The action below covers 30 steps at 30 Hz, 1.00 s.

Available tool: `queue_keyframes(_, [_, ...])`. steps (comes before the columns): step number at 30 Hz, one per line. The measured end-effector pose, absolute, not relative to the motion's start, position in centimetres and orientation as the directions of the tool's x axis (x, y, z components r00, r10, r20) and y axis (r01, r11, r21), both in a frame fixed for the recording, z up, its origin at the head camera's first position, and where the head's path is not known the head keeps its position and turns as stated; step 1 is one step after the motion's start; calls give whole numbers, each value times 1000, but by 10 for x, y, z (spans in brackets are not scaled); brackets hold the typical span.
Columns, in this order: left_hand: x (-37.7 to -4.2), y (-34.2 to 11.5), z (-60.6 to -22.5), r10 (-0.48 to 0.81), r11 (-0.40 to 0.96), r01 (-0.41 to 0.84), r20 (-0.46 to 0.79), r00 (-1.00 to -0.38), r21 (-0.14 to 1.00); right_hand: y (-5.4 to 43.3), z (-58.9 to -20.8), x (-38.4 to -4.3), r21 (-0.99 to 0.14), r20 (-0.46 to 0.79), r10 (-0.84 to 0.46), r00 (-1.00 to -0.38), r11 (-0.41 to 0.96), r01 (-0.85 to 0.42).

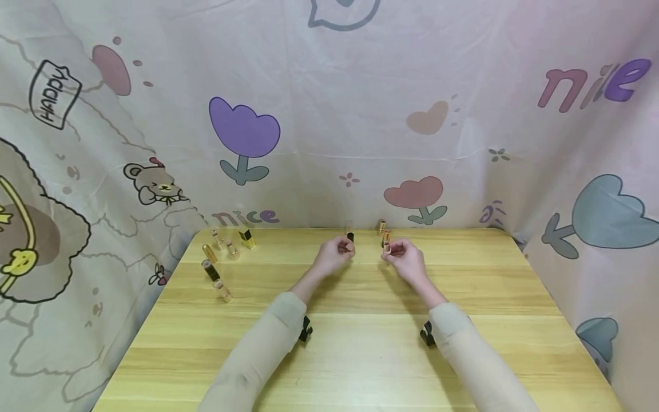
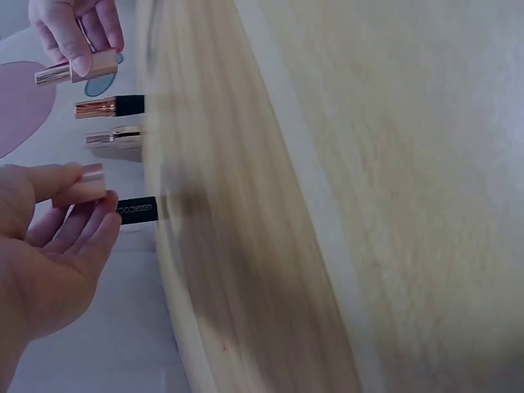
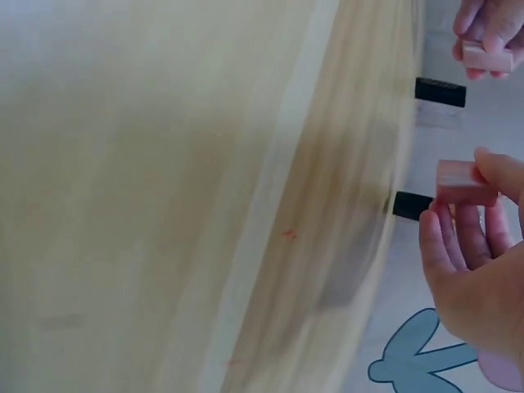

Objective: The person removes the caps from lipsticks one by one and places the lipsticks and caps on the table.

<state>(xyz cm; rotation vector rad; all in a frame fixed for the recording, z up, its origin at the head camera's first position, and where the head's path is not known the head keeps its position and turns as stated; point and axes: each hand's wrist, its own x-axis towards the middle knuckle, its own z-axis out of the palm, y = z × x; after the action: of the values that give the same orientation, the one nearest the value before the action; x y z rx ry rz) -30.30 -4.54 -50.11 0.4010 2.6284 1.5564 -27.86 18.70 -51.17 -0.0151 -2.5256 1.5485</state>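
In the head view my left hand (image 1: 333, 256) is over the far part of the table, pinching a short rose-gold lipstick cap (image 2: 80, 187) between thumb and fingers. My right hand (image 1: 409, 261), a little apart from it, holds an uncapped rose-gold lipstick (image 2: 94, 65), its shiny inner tube pointing up. Just behind the left hand stands a black lipstick piece (image 2: 137, 210), partly hidden by the fingers. Beyond the right hand, two more uncapped lipsticks stand upright: one with a black base (image 2: 129, 105), one with a pale gold base (image 2: 127, 137).
Several lipsticks stand at the table's left side, among them a black-topped gold one (image 1: 247, 238), a gold one (image 1: 209, 253), a dark one (image 1: 210, 270) and a pinkish one (image 1: 223, 290). A patterned curtain (image 1: 329, 126) hangs behind the wooden table (image 1: 360, 366).
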Motion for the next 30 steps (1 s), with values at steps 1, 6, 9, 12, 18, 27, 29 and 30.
queue_keyframes(1, [-304, -45, -502, 269, 474, 193, 67, -961, 859, 188, -513, -280, -877, 142, 96, -985, 474, -80])
queue_keyframes(6, [-308, -44, -506, 296, 560, 206, 38, -954, 802, 190, -516, -286, -863, 103, 84, -991, 502, -47])
queue_keyframes(9, [-310, -43, -509, 298, 580, 208, 33, -954, 787, 193, -519, -289, -859, 80, 81, -993, 511, -28])
queue_keyframes(12, [-312, -43, -511, 304, 579, 207, 27, -952, 789, 195, -522, -291, -855, 63, 82, -995, 519, -11])
queue_keyframes(18, [-315, -42, -514, 313, 604, 233, 42, -949, 762, 197, -523, -292, -847, 41, 74, -996, 531, 5])
queue_keyframes(27, [-316, -42, -517, 314, 624, 241, 44, -949, 743, 200, -526, -293, -848, 28, 62, -998, 530, 9])
queue_keyframes(29, [-316, -43, -517, 319, 615, 241, 42, -947, 751, 200, -527, -294, -853, 30, 64, -997, 522, 8])
queue_keyframes(30, [-315, -44, -517, 320, 607, 236, 38, -947, 759, 201, -528, -294, -855, 31, 64, -997, 518, 7])
